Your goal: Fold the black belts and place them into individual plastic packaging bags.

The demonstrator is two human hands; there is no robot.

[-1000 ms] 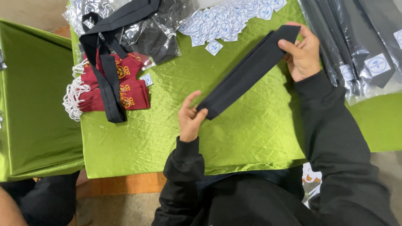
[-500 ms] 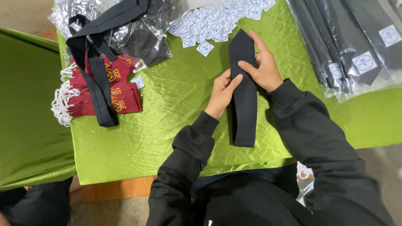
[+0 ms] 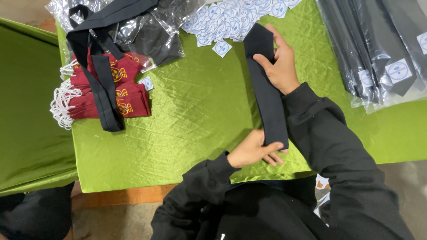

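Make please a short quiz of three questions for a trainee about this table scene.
1. True or false: both hands hold the black tie.
2. Which hand grips the tie's lower end: the left hand or the right hand?
3. What lies across the dark red pouches: A) a black strap, B) a white label, C) a clear bag?

Key: 1 true. 2 the left hand. 3 A.
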